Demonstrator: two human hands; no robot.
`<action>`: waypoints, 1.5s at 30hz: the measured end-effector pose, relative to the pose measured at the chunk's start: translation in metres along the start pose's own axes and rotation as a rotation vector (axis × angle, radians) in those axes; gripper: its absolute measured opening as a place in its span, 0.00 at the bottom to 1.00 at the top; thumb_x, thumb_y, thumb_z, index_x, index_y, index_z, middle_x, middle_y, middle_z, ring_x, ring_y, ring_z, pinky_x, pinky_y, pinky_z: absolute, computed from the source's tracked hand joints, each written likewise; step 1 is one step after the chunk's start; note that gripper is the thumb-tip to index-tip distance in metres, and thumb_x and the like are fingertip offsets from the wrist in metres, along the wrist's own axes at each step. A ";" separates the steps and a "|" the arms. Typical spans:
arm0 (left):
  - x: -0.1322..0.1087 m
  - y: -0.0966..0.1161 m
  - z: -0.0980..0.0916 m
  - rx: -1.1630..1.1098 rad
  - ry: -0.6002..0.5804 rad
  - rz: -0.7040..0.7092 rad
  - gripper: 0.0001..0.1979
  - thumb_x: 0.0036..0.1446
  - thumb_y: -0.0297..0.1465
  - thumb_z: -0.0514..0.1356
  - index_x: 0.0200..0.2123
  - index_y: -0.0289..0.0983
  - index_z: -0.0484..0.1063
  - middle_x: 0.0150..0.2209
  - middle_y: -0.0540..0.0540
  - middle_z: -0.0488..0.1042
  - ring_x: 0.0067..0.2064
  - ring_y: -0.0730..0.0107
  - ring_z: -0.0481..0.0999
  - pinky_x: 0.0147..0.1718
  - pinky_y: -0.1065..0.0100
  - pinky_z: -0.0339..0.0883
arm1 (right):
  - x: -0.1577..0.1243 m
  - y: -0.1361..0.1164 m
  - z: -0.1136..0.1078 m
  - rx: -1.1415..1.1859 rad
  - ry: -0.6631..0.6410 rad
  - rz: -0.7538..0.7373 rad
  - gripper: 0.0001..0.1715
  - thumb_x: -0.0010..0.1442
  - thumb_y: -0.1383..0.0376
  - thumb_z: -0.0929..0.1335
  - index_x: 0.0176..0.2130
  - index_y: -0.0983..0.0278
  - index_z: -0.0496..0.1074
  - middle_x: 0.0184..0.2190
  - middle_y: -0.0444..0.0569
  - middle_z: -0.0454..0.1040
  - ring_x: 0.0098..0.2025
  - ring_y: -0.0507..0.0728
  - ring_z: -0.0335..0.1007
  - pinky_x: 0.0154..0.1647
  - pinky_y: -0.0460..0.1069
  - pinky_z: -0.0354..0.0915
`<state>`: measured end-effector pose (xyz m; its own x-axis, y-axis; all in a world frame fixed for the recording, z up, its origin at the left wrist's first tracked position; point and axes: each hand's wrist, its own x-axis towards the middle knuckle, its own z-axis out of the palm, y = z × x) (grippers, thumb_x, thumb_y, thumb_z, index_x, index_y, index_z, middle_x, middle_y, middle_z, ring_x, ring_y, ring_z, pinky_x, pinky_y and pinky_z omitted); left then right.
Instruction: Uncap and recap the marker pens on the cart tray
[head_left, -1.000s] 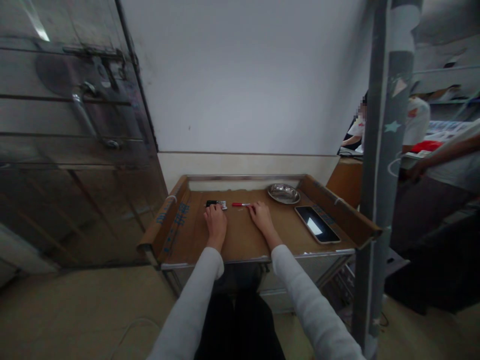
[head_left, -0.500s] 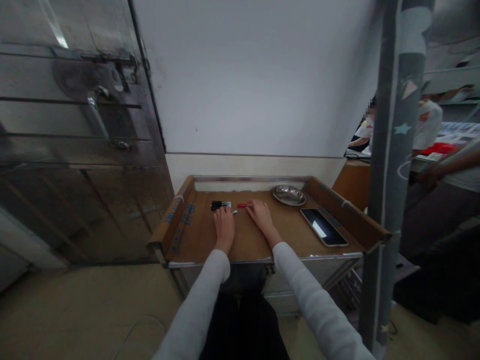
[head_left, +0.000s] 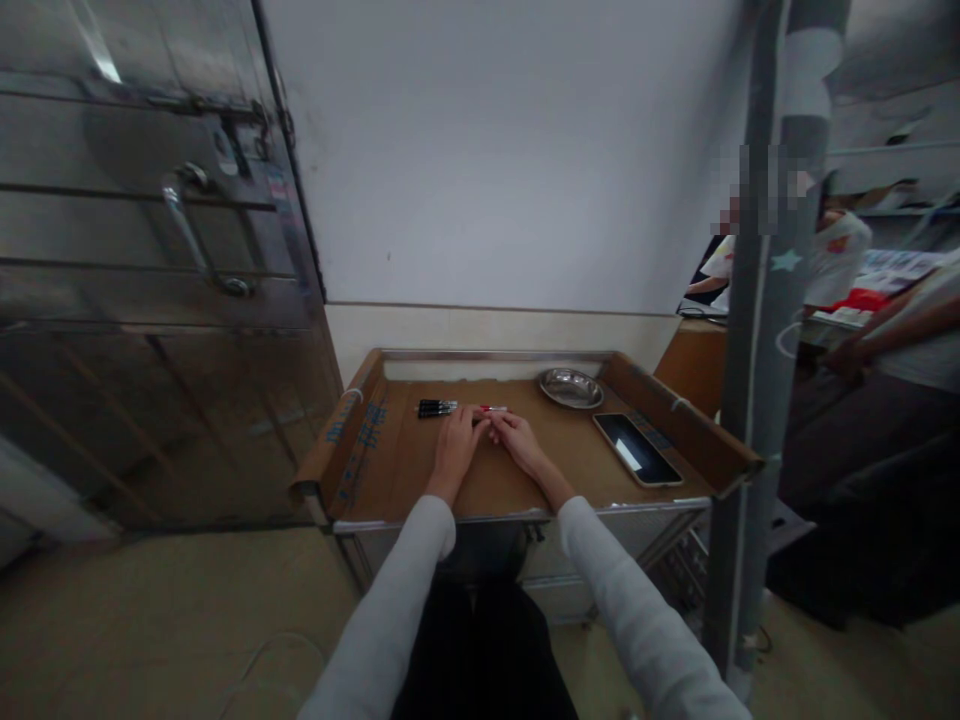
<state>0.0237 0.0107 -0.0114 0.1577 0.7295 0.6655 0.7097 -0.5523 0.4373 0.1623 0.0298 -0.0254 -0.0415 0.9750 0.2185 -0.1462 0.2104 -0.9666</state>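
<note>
My left hand (head_left: 457, 445) reaches over the cardboard with its fingers bent and thumb pointing right. Whatever its fingertips hold is too small to make out. My right hand (head_left: 521, 442) is closed, its fingertips meeting those of my left hand. At these fingertips a slim red pen (head_left: 495, 408) shows just beyond the right fingers, lying crosswise; part of it is hidden. Several black pens (head_left: 436, 408) lie side by side just left of my left fingers, on the cardboard-lined table (head_left: 405, 480).
A shiny metal dish (head_left: 571, 388) stands at the back right. In front of it lies a phone (head_left: 637, 450). Folded cardboard edges (head_left: 682, 425) rise at the table's sides. A grey post (head_left: 750, 350) stands to the right, with people beyond it. A metal door (head_left: 150, 300) is at left.
My hands have come together: the left moved right, away from the black pens, and its fingertips now meet the right hand's at the red pen. The view has shifted slightly.
</note>
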 end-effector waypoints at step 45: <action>0.010 -0.021 0.023 -0.201 -0.161 -0.064 0.10 0.52 0.18 0.55 0.35 0.35 0.71 0.39 0.45 0.74 0.43 0.67 0.72 0.46 0.62 0.66 | -0.025 -0.010 -0.008 -1.165 -0.074 -0.418 0.11 0.58 0.65 0.65 0.42 0.62 0.72 0.41 0.52 0.73 0.45 0.59 0.64 0.48 0.54 0.58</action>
<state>0.0258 0.0394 -0.0277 0.2351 0.8114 0.5351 0.5739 -0.5602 0.5974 0.1732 0.0037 -0.0225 -0.2642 0.8192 0.5090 0.8023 0.4796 -0.3553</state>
